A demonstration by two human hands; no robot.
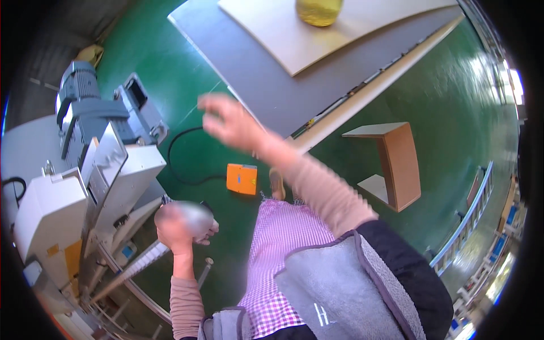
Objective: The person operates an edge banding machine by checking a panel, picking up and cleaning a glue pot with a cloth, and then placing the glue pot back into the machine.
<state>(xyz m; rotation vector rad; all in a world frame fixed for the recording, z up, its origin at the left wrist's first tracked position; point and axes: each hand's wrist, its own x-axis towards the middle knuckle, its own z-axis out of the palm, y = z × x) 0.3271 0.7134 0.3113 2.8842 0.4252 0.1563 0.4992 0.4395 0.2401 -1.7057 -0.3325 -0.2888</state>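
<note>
I log: right hand (225, 120), loosely open, seemingly empty, apparently mid-reach, likely needing clearance beside grey panel (263, 79); left hand (177, 226), grip indeterminable.

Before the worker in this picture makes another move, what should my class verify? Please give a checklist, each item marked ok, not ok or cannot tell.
1. Right hand empty: ok; its fingers are loosely spread, with nothing visible in them.
2. Left hand grip: cannot tell; blur hides what it may hold.
3. Shoe off the orange foot pedal: ok; a gap shows between them.
4. Black cable kept off the green floor: not ok; it loops across it.
5. Yellow see-through container closed: cannot tell; it stands on the pale board, but the picture's upper edge cuts it off.
</note>
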